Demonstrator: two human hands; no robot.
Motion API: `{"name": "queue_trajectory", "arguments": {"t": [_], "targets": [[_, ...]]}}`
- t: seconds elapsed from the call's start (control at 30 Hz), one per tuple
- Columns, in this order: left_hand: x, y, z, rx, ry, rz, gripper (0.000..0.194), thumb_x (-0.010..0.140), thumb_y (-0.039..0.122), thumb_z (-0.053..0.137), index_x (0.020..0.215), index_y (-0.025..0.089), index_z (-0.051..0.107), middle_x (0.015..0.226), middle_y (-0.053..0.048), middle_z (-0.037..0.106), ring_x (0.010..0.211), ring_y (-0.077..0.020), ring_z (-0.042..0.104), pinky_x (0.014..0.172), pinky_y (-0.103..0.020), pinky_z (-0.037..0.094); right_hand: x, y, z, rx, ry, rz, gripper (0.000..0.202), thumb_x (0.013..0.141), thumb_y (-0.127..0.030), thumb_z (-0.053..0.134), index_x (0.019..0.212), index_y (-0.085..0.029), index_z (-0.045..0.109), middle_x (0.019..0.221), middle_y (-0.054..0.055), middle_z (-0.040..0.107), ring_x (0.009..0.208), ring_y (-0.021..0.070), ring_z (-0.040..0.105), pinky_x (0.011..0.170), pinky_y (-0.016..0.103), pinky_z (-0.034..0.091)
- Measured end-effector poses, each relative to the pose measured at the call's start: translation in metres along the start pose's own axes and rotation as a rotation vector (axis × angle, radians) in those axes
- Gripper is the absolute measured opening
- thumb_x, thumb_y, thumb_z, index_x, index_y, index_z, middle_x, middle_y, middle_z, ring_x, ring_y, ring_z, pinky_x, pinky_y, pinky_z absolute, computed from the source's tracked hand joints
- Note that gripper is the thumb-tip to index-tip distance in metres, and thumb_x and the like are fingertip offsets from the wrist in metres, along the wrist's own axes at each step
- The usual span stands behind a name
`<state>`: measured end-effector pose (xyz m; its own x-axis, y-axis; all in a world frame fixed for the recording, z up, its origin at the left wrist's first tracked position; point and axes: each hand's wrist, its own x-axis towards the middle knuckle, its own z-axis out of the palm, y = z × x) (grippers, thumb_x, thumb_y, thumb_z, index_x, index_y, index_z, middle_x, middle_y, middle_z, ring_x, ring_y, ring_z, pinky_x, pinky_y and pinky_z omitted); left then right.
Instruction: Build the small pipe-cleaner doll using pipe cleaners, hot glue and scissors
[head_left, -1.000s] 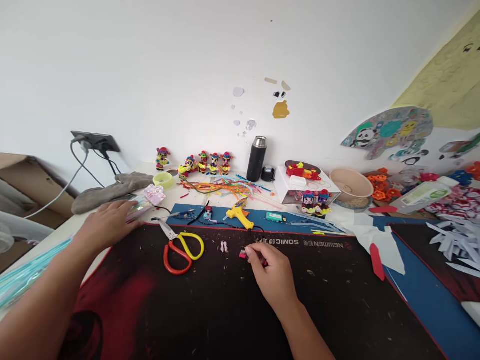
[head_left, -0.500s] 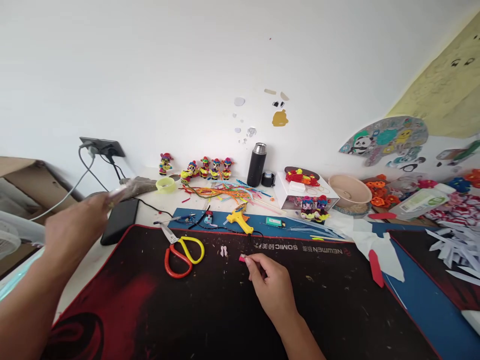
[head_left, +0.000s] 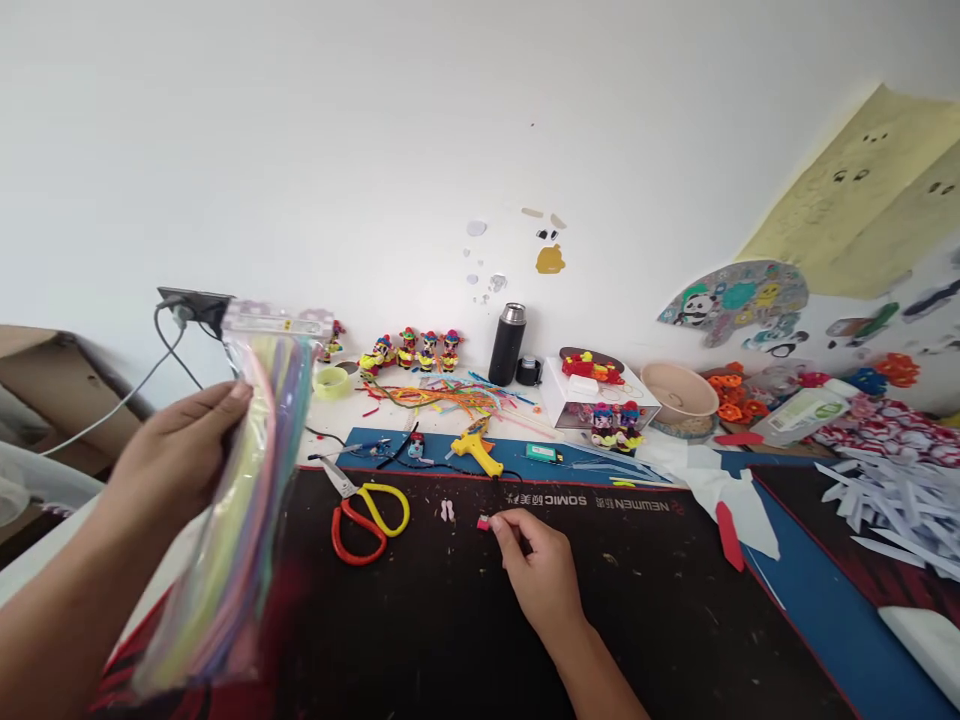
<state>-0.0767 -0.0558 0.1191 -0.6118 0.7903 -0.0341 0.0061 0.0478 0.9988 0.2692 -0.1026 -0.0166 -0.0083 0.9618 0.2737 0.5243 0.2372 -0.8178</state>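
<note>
My left hand (head_left: 180, 445) is closed on the edge of a clear plastic bag of long pastel strips (head_left: 259, 470), held up over the left of the black mat. Yellow, pink, purple and green strips show through it; I cannot tell their exact kind. Over the mat's middle, my right hand (head_left: 541, 565) pinches a small pink-red piece (head_left: 482, 522) between thumb and finger. Two tiny pale pieces (head_left: 447, 510) lie just left of it. Scissors with one red and one yellow handle (head_left: 360, 510) rest between the bag and those pieces.
A yellow glue gun (head_left: 478, 452) lies behind the mat (head_left: 600, 620). Several small dolls (head_left: 427, 350), loose coloured strips (head_left: 435, 398) and a black thermos (head_left: 508, 345) line the wall. White paper strips (head_left: 892, 515) pile up at right; a tape roll (head_left: 331, 381) sits at left.
My left hand has brought the bag of strips up and into full view at the left. My right hand stays nearly in place with the pink-red piece. The view has shifted slightly.
</note>
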Motion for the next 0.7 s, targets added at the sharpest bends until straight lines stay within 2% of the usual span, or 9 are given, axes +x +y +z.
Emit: {"name": "queue_trajectory", "arguments": {"t": [0.03,0.1,0.2,0.27,0.37,0.47,0.53,0.6,0.7], "targets": [[-0.002,-0.006,0.006,-0.111,-0.115,-0.060,0.028,0.066,0.035,0.087,0.088,0.020,0.078,0.067,0.001,0.076,0.056,-0.0179,0.063,0.047,-0.023,0.049,0.000,0.000,0.000,0.005,0.001,0.003,0.039,0.105,-0.050,0.056,0.086,-0.023,0.076,0.064,0.002,0.068,0.057,0.0191,0.063,0.057,0.027,0.046],[-0.006,-0.018,0.016,-0.221,-0.233,-0.145,0.039,0.058,0.030,0.094,0.091,0.020,0.078,0.075,0.000,0.080,0.065,-0.0213,0.071,0.054,-0.026,0.058,0.001,0.000,0.001,0.022,0.004,0.013,0.040,0.105,-0.052,0.056,0.085,-0.023,0.076,0.063,0.002,0.066,0.058,0.0193,0.062,0.057,0.027,0.046],[-0.018,-0.034,0.029,-0.294,-0.237,-0.228,0.041,0.053,0.031,0.096,0.088,0.020,0.076,0.078,-0.002,0.082,0.071,-0.0238,0.076,0.059,-0.028,0.063,0.000,-0.001,0.002,0.081,-0.005,0.067,0.044,0.103,-0.057,0.056,0.088,-0.022,0.078,0.059,0.001,0.062,0.053,0.0186,0.058,0.052,0.027,0.045],[-0.029,-0.042,0.038,-0.310,-0.315,-0.266,0.041,0.054,0.034,0.098,0.085,0.021,0.076,0.080,-0.002,0.082,0.075,-0.0237,0.078,0.060,-0.027,0.063,-0.002,-0.003,0.004,0.150,-0.033,0.117,0.048,0.102,-0.063,0.056,0.089,-0.021,0.078,0.057,0.000,0.058,0.048,0.0171,0.054,0.047,0.026,0.042],[-0.047,-0.052,0.053,-0.288,-0.471,-0.283,0.042,0.054,0.043,0.099,0.082,0.022,0.075,0.081,-0.004,0.082,0.084,-0.0289,0.080,0.064,-0.031,0.064,-0.007,-0.010,0.010,0.283,-0.138,0.150,0.054,0.098,-0.070,0.059,0.093,-0.020,0.077,0.059,-0.001,0.057,0.046,0.0150,0.052,0.044,0.025,0.041],[-0.063,-0.060,0.069,-0.262,-0.578,-0.281,0.043,0.061,0.050,0.095,0.084,0.021,0.074,0.083,-0.007,0.082,0.087,-0.0324,0.080,0.064,-0.035,0.064,-0.013,-0.022,0.019,0.430,-0.274,0.150,0.056,0.094,-0.073,0.064,0.106,-0.019,0.077,0.068,-0.001,0.060,0.049,0.0141,0.055,0.046,0.024,0.044],[-0.073,-0.064,0.079,-0.283,-0.602,-0.296,0.044,0.062,0.051,0.094,0.086,0.021,0.074,0.082,-0.007,0.081,0.084,-0.0322,0.080,0.062,-0.036,0.062,-0.015,-0.033,0.025,0.483,-0.315,0.115,0.057,0.093,-0.074,0.067,0.112,-0.020,0.076,0.076,0.001,0.065,0.056,0.0157,0.059,0.051,0.025,0.049],[-0.080,-0.066,0.086,-0.338,-0.588,-0.300,0.045,0.064,0.053,0.093,0.090,0.021,0.075,0.081,-0.006,0.081,0.082,-0.0306,0.079,0.061,-0.034,0.061,-0.015,-0.043,0.030,0.497,-0.313,0.054,0.055,0.094,-0.073,0.067,0.112,-0.022,0.078,0.085,0.004,0.071,0.071,0.0205,0.066,0.066,0.029,0.056],[-0.085,-0.066,0.090,-0.385,-0.613,-0.295,0.045,0.065,0.056,0.093,0.090,0.022,0.076,0.081,-0.006,0.081,0.080,-0.0296,0.079,0.061,-0.034,0.061,-0.014,-0.050,0.033,0.501,-0.334,0.064,0.055,0.097,-0.071,0.065,0.113,-0.020,0.078,0.091,0.006,0.075,0.081,0.0242,0.067,0.077,0.033,0.056]]}}
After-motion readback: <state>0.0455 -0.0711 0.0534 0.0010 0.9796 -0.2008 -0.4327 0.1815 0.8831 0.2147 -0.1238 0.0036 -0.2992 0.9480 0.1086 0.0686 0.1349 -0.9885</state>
